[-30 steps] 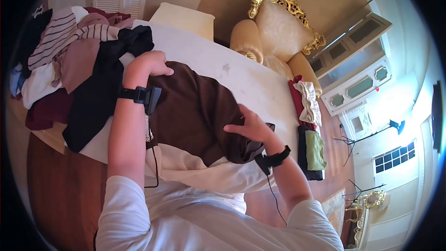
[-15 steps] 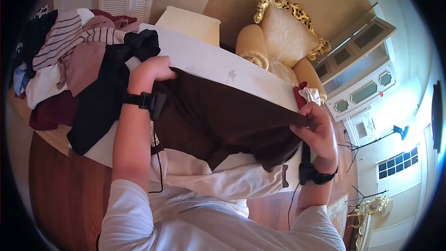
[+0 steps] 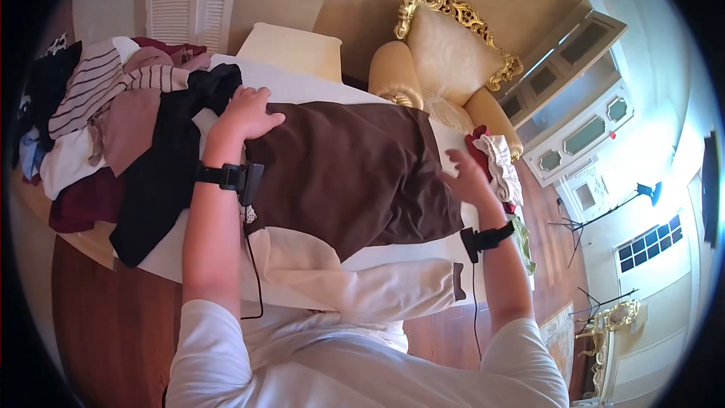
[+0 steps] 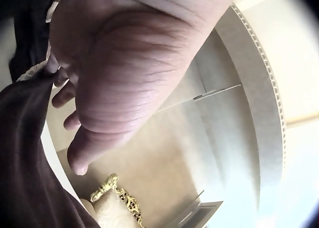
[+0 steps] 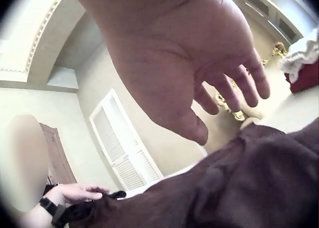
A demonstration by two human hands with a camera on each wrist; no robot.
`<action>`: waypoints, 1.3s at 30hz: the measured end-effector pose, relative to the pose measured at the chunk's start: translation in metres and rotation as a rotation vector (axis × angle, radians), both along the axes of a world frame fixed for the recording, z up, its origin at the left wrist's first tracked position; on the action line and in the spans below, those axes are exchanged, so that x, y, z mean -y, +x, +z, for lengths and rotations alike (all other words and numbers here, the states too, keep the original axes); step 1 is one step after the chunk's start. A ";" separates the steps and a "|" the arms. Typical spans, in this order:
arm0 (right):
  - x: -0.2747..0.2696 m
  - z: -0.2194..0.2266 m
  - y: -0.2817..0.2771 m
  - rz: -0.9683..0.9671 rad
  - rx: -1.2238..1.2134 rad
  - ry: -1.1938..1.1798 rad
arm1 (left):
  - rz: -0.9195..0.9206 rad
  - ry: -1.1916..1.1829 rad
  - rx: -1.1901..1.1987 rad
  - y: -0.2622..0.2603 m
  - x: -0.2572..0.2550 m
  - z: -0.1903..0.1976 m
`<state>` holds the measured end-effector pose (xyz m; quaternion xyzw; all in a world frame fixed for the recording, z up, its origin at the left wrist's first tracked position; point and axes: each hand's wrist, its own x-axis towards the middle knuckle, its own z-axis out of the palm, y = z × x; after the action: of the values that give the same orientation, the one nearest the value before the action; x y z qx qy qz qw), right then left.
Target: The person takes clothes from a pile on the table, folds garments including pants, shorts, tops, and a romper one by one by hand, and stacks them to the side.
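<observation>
A dark brown cloth (image 3: 340, 166) lies spread over the table, wrinkled toward its right side; a cream garment (image 3: 362, 283) with a dark cuff shows below its near edge. The left hand (image 3: 248, 115) is at the brown cloth's upper left corner, fingers spread and the thumb apart. In the left wrist view that hand (image 4: 124, 78) has relaxed fingers beside the dark cloth (image 4: 30, 153). Just past the cloth's right edge is the right hand (image 3: 470, 179). Its fingers are loosely spread and hold nothing, as the right wrist view shows the hand (image 5: 184, 63) above the cloth (image 5: 239, 183).
A heap of mixed clothes (image 3: 136, 117), with striped, pink, black and maroon pieces, covers the table's left end. At the right end are a white and red folded stack (image 3: 498, 162) and a green piece (image 3: 522, 242). A gilded armchair (image 3: 453, 53) stands behind the table (image 3: 294, 75).
The right hand pulled the brown cloth out to the right, then let go and moved back left. The cloth now lies flatter and wider. The left hand has released its grip at the upper left corner.
</observation>
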<state>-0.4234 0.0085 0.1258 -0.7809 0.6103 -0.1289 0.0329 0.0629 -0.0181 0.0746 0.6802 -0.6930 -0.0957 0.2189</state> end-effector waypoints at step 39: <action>-0.082 -0.001 0.005 0.161 -0.243 0.629 | 0.058 0.275 -0.154 0.006 0.008 -0.010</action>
<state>-0.4186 0.0903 0.1253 -0.7879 0.5558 0.1626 0.2093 0.0689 -0.0257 0.0649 0.7140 -0.6348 -0.2353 0.1787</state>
